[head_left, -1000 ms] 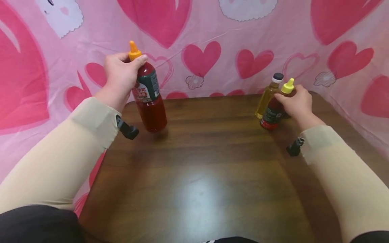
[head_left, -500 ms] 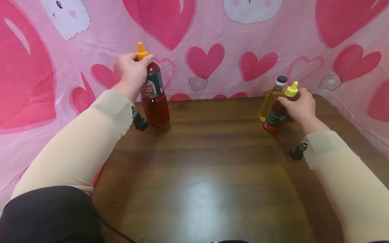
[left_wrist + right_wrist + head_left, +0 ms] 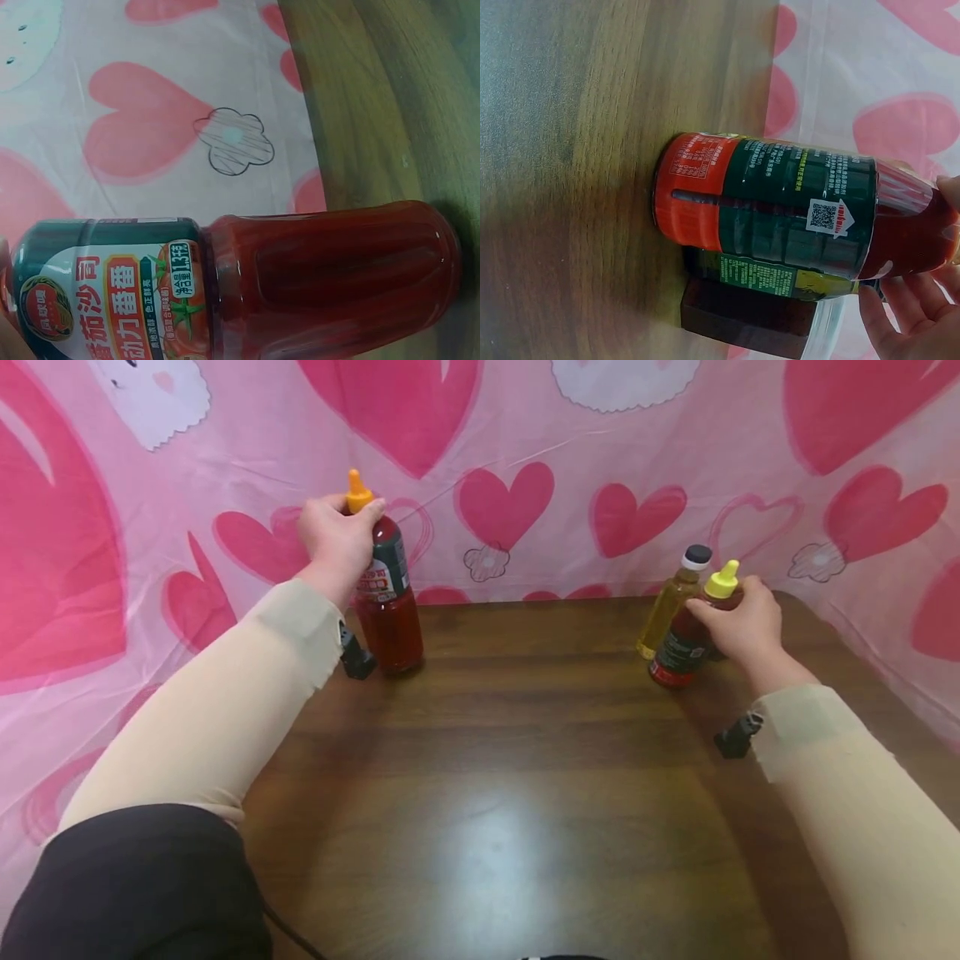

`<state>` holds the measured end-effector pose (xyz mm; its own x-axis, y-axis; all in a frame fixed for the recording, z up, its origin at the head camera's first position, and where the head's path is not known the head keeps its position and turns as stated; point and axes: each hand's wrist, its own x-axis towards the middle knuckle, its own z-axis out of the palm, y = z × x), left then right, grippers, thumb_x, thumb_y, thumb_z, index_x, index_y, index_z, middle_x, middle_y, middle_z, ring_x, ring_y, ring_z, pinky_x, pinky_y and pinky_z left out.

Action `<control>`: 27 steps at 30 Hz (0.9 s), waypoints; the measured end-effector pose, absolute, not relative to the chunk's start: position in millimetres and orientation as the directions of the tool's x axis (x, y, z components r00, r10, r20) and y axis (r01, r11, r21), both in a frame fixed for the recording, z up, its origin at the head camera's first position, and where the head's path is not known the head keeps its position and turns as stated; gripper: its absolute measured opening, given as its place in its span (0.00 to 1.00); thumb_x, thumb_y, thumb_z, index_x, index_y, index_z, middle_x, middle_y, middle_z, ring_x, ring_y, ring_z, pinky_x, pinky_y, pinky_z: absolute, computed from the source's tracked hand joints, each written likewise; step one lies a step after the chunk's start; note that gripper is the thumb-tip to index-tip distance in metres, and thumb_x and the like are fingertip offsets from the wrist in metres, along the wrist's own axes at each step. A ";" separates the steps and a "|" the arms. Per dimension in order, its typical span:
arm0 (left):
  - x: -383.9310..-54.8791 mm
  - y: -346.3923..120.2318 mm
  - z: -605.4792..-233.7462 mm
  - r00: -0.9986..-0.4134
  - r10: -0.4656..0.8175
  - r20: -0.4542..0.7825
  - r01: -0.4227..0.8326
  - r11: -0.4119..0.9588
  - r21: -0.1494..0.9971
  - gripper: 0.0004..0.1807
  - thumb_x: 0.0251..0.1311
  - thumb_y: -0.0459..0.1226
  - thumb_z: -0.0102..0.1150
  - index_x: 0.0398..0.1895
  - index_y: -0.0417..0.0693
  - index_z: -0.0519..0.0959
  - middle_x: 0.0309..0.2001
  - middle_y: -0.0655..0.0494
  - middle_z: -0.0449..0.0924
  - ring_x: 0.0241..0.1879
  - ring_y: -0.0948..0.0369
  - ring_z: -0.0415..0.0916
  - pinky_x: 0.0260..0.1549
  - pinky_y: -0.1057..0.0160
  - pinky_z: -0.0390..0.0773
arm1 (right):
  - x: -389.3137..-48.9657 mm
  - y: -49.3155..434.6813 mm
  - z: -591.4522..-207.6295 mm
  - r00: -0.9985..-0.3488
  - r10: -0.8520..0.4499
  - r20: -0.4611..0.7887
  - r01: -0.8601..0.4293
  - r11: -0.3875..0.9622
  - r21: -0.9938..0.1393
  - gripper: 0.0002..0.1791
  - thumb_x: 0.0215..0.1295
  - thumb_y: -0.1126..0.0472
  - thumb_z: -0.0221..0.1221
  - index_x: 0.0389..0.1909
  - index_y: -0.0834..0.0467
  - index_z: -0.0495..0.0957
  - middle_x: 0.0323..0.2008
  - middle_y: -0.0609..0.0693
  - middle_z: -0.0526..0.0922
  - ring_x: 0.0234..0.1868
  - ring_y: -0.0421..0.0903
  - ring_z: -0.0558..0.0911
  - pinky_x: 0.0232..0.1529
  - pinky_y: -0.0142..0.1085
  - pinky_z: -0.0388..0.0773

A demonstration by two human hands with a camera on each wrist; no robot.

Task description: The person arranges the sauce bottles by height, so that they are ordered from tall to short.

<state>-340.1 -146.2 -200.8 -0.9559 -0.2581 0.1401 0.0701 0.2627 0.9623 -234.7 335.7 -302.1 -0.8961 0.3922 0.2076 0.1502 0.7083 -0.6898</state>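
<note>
Left fingers [image 3: 360,527] grip a tall orange-capped red plastic bottle [image 3: 322,277]
My right fingers [image 3: 720,620] grasp a shorter yellow-capped red bottle [image 3: 787,202].

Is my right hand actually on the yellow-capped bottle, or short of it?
Touching. The head view shows it: the right hand grips the upper part of the yellow-capped bottle, thumb against it below the yellow cap.

The tabletop [image 3: 510,727] lies open between the orange-capped bottle [image 3: 393,622] and yellow-capped bottle [image 3: 680,647] — an amber bottle [image 3: 666,612] crowds the latter, pink cloth [image 3: 570,560] walls the back.
</note>
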 end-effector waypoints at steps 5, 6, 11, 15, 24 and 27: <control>-338.6 -147.2 -208.3 -0.961 -0.254 0.106 0.048 0.226 0.973 0.26 0.55 0.52 0.70 0.56 0.54 0.84 0.52 0.56 0.82 0.50 0.57 0.76 0.57 0.61 0.73 | -235.4 336.5 -301.6 -0.901 0.389 0.195 0.155 0.706 -0.691 0.42 0.63 0.38 0.61 0.61 0.69 0.63 0.53 0.67 0.70 0.57 0.64 0.70 0.56 0.56 0.70; -338.1 -147.5 -209.9 -0.961 -0.256 0.104 0.047 0.219 0.975 0.26 0.55 0.52 0.70 0.56 0.54 0.84 0.52 0.56 0.82 0.50 0.57 0.75 0.57 0.61 0.72 | -235.6 336.6 -301.1 -0.901 0.386 0.195 0.155 0.708 -0.689 0.42 0.63 0.38 0.61 0.61 0.68 0.63 0.53 0.66 0.70 0.57 0.63 0.70 0.56 0.56 0.70; -337.3 -149.3 -215.9 -0.951 -0.278 0.136 0.071 0.233 0.970 0.26 0.55 0.52 0.70 0.56 0.52 0.84 0.51 0.55 0.83 0.48 0.57 0.77 0.56 0.62 0.73 | -236.5 336.5 -299.7 -0.906 0.378 0.190 0.152 0.710 -0.687 0.42 0.61 0.36 0.61 0.59 0.67 0.64 0.53 0.65 0.71 0.55 0.62 0.71 0.51 0.51 0.72; -338.4 -150.3 -219.2 -0.949 -0.270 0.160 0.084 0.275 0.958 0.27 0.55 0.54 0.69 0.55 0.54 0.84 0.51 0.56 0.83 0.48 0.57 0.77 0.55 0.62 0.74 | -235.4 338.0 -299.5 -0.905 0.388 0.172 0.170 0.702 -0.691 0.39 0.60 0.36 0.62 0.55 0.64 0.65 0.50 0.62 0.71 0.52 0.57 0.71 0.46 0.45 0.74; -347.5 -142.7 -230.2 -0.936 -0.270 0.225 0.135 0.315 0.939 0.27 0.55 0.55 0.69 0.56 0.54 0.83 0.50 0.55 0.83 0.50 0.57 0.77 0.55 0.64 0.72 | -234.6 346.2 -299.4 -0.895 0.404 0.187 0.179 0.711 -0.680 0.39 0.60 0.35 0.61 0.53 0.65 0.65 0.49 0.63 0.72 0.52 0.59 0.71 0.46 0.46 0.73; -351.0 -136.1 -234.1 -0.926 -0.283 0.249 0.150 0.330 0.932 0.27 0.55 0.55 0.69 0.56 0.54 0.83 0.51 0.56 0.83 0.50 0.58 0.77 0.55 0.65 0.72 | -234.6 349.9 -298.2 -0.892 0.413 0.184 0.191 0.713 -0.675 0.39 0.61 0.35 0.61 0.53 0.66 0.65 0.50 0.64 0.72 0.52 0.59 0.71 0.46 0.47 0.73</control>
